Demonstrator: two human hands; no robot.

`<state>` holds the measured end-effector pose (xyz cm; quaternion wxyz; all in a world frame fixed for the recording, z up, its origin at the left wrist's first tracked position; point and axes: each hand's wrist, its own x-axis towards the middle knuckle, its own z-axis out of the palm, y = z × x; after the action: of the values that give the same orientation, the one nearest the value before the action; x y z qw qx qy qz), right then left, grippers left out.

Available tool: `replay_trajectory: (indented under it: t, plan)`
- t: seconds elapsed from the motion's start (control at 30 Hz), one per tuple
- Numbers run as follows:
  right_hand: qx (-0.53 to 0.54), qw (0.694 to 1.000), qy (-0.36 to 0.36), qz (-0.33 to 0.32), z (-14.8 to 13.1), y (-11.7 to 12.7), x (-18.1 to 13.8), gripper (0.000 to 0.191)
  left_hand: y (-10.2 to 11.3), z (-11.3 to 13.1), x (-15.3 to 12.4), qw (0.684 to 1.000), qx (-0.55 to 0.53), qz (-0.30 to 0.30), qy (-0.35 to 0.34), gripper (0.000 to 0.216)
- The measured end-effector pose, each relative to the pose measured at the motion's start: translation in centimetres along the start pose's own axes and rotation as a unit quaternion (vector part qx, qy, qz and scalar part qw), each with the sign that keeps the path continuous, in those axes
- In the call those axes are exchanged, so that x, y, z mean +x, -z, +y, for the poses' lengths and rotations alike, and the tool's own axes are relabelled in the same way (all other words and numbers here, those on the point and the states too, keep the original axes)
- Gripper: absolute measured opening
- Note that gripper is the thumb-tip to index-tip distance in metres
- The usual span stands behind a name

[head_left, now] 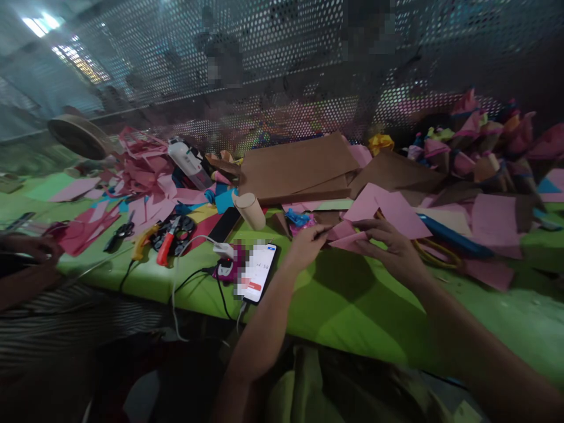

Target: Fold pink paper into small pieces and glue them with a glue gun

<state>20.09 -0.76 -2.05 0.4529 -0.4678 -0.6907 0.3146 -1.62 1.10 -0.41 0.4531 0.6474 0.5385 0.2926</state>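
My left hand [306, 245] and my right hand [390, 245] meet over a small folded piece of pink paper [346, 237] on the green table [348, 299]. Both hands pinch it, the left at its left end, the right with fingers curled over its right side. Larger pink sheets [383, 207] lie just behind it. A phone [259, 271] with a lit screen lies left of my left forearm, with cables plugged in beside it.
Brown card sheets [299, 167] lie at the back. Folded paper cones [480, 147] pile at the right. Scissors [121, 231], a red-handled tool [168, 242], a glue gun [189, 161], a paper tube [250, 210] and pink scraps sit left. Another person's hand [33, 247] rests at the far left.
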Motion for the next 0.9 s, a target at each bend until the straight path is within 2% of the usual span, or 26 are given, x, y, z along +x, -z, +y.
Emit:
replay_trajectory:
  t: [0.1,0.23,0.5,0.73,0.9]
  plan:
    - [-0.037,0.999,0.026,0.001,0.8,-0.3,-0.1,0.022,-0.3,-0.2,0.0,0.999,-0.034,-0.027,0.005,0.036]
    - [-0.058,0.998,0.022,0.002,0.9,-0.4,-0.1,0.023,-0.5,-0.3,-0.1,0.996,-0.073,-0.05,0.033,0.034]
    - [-0.02,1.0,-0.007,-0.014,0.3,-0.2,0.0,0.023,0.0,0.9,-0.6,0.988,-0.116,-0.084,0.063,0.046]
    - [-0.024,0.999,-0.029,-0.008,-0.1,0.0,0.1,0.025,0.1,0.3,-0.5,0.975,-0.186,-0.112,0.051,0.05]
    - [-0.036,0.999,-0.039,-0.012,-0.3,0.1,0.1,0.028,-0.2,-0.3,-0.3,0.974,-0.194,-0.118,0.023,0.051]
